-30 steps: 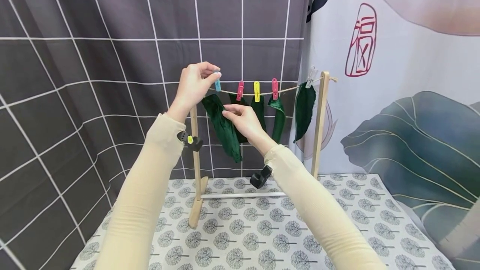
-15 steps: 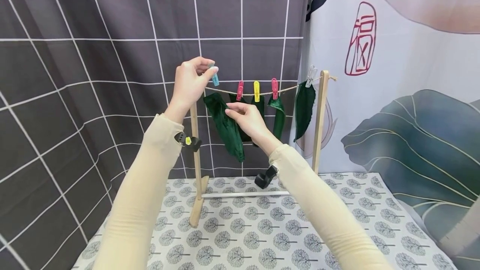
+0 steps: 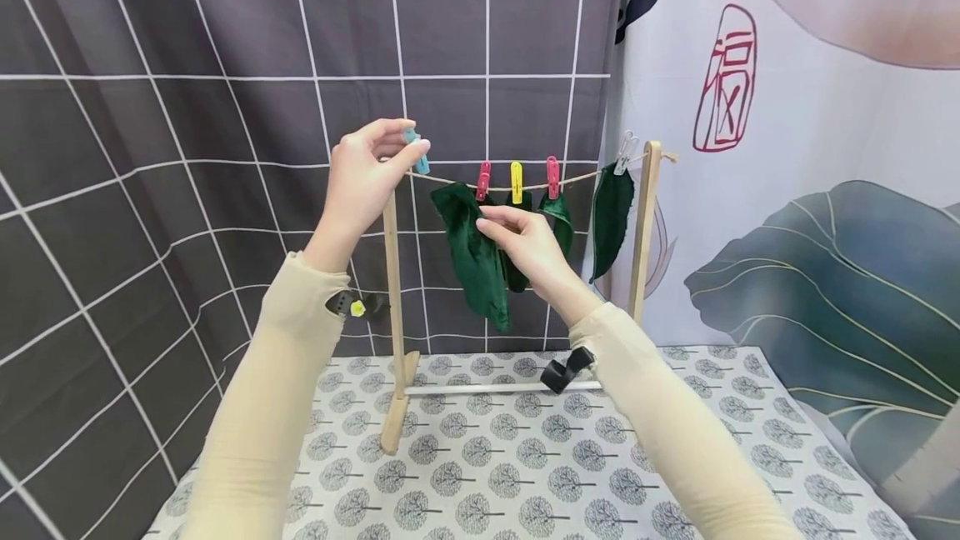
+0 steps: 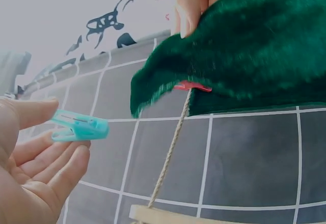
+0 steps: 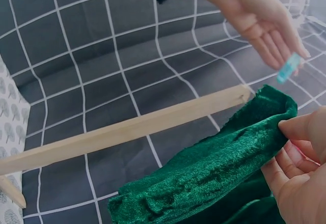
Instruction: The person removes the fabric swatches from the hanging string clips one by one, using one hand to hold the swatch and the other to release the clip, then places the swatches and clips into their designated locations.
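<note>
My left hand (image 3: 362, 173) pinches a light-blue clothespin (image 4: 81, 126) between thumb and fingers, near the left end of the string (image 4: 170, 152). The clothespin is apart from both string and cloth. With thumb and fingers my right hand (image 3: 528, 248) grips the edge of a dark green velvety cloth (image 3: 474, 257), which hangs down at a slant. In the right wrist view this cloth (image 5: 204, 168) stretches away from the fingertips. Behind it, other green pieces hang from the string under a red clothespin (image 3: 483, 180), a yellow clothespin (image 3: 517, 182) and another red clothespin (image 3: 552, 177).
A clear clothespin (image 3: 625, 153) holds a green piece (image 3: 612, 215) at the right end. The string runs between a left wooden post (image 3: 395, 298) and a right wooden post (image 3: 645, 232), joined below by a white rod (image 3: 480, 389). A tree-print cloth (image 3: 480, 473) covers the table.
My left hand has drawn left, taking the blue clothespin away from the string. The right hand has shifted right with the green cloth, now in front of more of the hanging pieces.
</note>
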